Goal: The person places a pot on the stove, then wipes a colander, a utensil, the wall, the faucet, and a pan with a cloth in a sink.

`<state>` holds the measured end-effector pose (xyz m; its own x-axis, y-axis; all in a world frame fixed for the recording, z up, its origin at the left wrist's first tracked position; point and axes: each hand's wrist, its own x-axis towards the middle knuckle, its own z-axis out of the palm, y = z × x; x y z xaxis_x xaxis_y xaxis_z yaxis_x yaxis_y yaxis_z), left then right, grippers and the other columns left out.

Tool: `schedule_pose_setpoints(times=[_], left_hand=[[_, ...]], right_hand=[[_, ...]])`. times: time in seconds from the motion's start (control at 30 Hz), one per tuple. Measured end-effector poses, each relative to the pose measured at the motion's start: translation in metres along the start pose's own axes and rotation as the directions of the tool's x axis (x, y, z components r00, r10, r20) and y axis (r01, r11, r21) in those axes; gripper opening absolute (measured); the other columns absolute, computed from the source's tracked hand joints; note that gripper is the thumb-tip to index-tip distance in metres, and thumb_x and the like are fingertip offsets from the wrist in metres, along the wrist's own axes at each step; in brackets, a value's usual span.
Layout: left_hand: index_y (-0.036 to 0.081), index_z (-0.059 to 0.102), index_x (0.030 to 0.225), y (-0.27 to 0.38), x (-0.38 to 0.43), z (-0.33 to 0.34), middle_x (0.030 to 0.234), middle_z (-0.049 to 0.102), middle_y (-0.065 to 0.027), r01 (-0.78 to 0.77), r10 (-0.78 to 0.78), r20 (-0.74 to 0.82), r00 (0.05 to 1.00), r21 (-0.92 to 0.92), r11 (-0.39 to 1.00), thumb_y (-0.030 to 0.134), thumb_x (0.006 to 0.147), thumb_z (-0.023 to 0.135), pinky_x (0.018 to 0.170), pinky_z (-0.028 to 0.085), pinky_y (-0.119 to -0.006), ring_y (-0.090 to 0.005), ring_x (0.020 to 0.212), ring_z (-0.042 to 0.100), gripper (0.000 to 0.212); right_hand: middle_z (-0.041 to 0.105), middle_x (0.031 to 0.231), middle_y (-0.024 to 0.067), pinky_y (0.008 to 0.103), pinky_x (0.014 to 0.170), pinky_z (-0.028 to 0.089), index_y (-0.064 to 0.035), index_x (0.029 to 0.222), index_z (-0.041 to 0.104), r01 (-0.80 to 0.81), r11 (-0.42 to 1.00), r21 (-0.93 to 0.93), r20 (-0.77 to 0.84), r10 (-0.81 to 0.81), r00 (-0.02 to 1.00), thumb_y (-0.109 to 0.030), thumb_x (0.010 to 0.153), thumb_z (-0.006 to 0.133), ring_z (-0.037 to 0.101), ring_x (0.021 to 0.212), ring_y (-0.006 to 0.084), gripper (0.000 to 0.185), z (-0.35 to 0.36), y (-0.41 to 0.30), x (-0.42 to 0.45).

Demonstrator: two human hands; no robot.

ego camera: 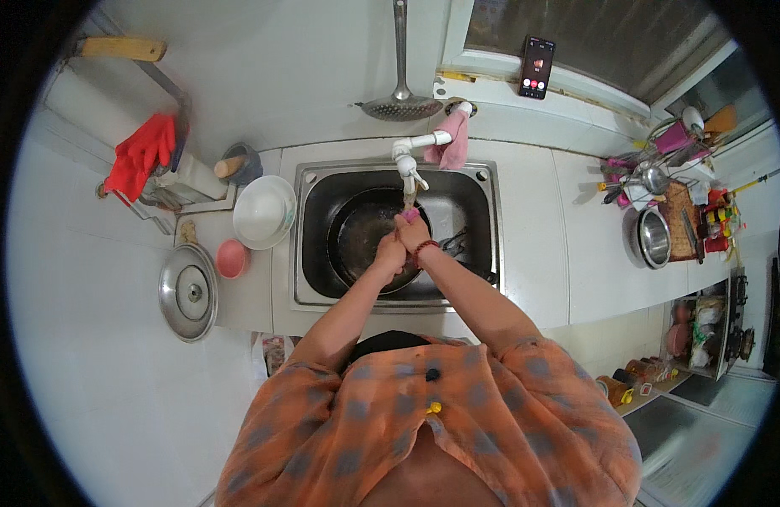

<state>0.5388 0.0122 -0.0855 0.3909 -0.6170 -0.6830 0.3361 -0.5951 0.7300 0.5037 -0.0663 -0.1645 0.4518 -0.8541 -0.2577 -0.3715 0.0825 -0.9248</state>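
Both my hands meet over a dark round pan (358, 241) lying in the stainless steel sink (396, 307). Pink cloth (410, 214) shows at the fingers of my right hand (413, 233), just below the spout of the white faucet (405, 166). A red beaded bracelet (423, 252) circles the right wrist. Touching the right hand, my left hand (390, 255) has its fingers curled; whether it also grips the cloth is hidden. Dark utensils (454, 242) lie in the sink to the right of the hands. Another pink cloth (452, 142) hangs over the faucet pipe.
Left of the sink stand white bowls (264, 212), a pink bowl (231, 258), a metal lid (188, 292) and a stone mortar (241, 163). A skimmer (401, 106) hangs behind the faucet. Metal bowls (654, 238) and a cutting board (680, 222) are at the right. A phone (537, 67) leans on the window frame.
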Motion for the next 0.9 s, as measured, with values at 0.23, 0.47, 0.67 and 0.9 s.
schedule_pose_setpoints(times=[0.23, 0.47, 0.67, 0.9], left_hand=[[0.012, 0.042, 0.074, -0.009, -0.032, -0.031, 0.054, 0.035, 0.0035, 0.098, -0.095, 0.097, 0.991, -0.027, 0.995, 0.036, 0.094, 0.035, 0.036, 0.022, -0.025, -0.0081, 0.041, 0.031, 0.032], [0.004, 0.05, 0.091, -0.041, -0.007, -0.08, 0.063, 0.043, -0.0002, 0.053, -0.002, 0.13, 0.992, -0.394, 0.918, 0.023, 0.094, 0.04, 0.047, 0.035, -0.024, -0.0097, 0.053, 0.041, 0.021], [0.004, 0.053, 0.103, -0.023, 0.039, -0.046, 0.078, 0.052, -0.0006, -0.048, 0.098, 0.367, 0.925, -0.141, 0.989, 0.017, 0.092, 0.045, 0.062, 0.044, -0.025, -0.0106, 0.067, 0.05, 0.018], [0.005, 0.054, 0.098, -0.003, 0.075, -0.044, 0.084, 0.054, -0.0026, -0.278, 0.212, 0.314, 0.925, 0.182, 0.943, 0.02, 0.091, 0.045, 0.068, 0.041, -0.028, -0.0125, 0.076, 0.051, 0.019]], right_hand=[[0.056, 0.066, 0.0139, 0.0382, 0.055, 0.043, -0.0012, 0.08, 0.054, -0.036, 0.999, 0.039, -0.267, 0.045, 0.963, -0.025, 0.083, 0.053, 0.057, 0.061, 0.0276, 0.024, 0.024, 0.003, 0.055], [0.061, 0.082, 0.0169, 0.035, 0.072, 0.044, 0.0033, 0.09, 0.059, -0.361, 0.933, 0.005, 0.339, 0.338, 0.878, -0.051, 0.082, 0.045, 0.059, 0.081, 0.0265, 0.057, -0.016, -0.046, 0.018], [0.061, 0.092, 0.0088, 0.0358, 0.068, 0.046, -0.0068, 0.094, 0.054, -0.36, 0.774, 0.52, 0.446, 0.113, 0.888, -0.035, 0.085, 0.047, 0.058, 0.085, 0.0177, 0.03, -0.044, -0.056, 0.005], [0.065, 0.078, 0.008, 0.0309, 0.072, 0.047, -0.006, 0.085, 0.068, 0.117, 0.993, -0.013, 0.376, -0.104, 0.921, -0.023, 0.079, 0.06, 0.06, 0.074, 0.0167, 0.02, -0.028, -0.036, 0.016]])
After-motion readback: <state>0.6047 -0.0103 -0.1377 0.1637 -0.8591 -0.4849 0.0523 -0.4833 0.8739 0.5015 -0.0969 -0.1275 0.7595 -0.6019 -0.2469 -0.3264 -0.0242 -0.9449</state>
